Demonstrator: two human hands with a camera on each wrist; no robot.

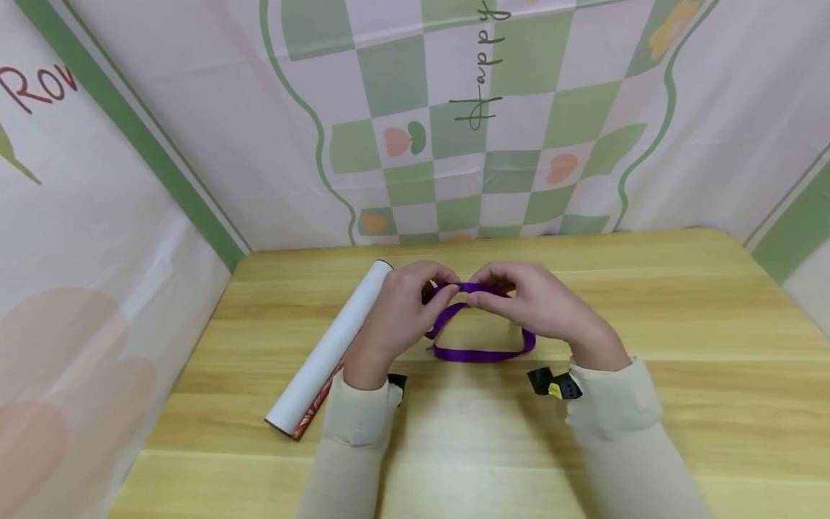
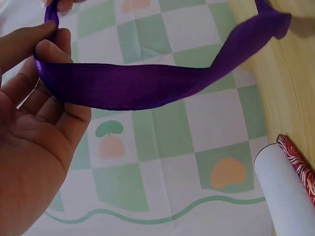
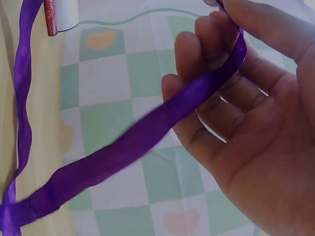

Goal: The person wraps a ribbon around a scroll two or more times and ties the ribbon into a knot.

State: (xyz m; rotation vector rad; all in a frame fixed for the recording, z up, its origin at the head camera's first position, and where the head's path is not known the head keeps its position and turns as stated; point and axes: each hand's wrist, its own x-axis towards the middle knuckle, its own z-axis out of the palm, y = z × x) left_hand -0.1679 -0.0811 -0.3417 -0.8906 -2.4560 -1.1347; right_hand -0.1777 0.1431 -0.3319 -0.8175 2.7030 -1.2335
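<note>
A purple satin ribbon [image 1: 483,356] hangs between both hands, its lower stretch lying in a loop on the wooden table. My left hand [image 1: 405,310] pinches the ribbon between thumb and forefinger; in the left wrist view a wide length [image 2: 128,86] runs off from the fingers to the right. Facing it, my right hand [image 1: 534,299] pinches the ribbon a short way along, the two sets of fingertips close together. In the right wrist view the ribbon [image 3: 147,128] passes over the curled fingers and slopes down to the left. The ribbon's ends are hard to make out.
Left of the hands, a white paper roll [image 1: 331,349] lies slantwise on the table [image 1: 713,404], with a red patterned strip [image 1: 319,400] along its side. Behind the table hangs a green-and-white checked cloth [image 1: 454,158]. Another printed cloth [image 1: 97,238] stands at the left.
</note>
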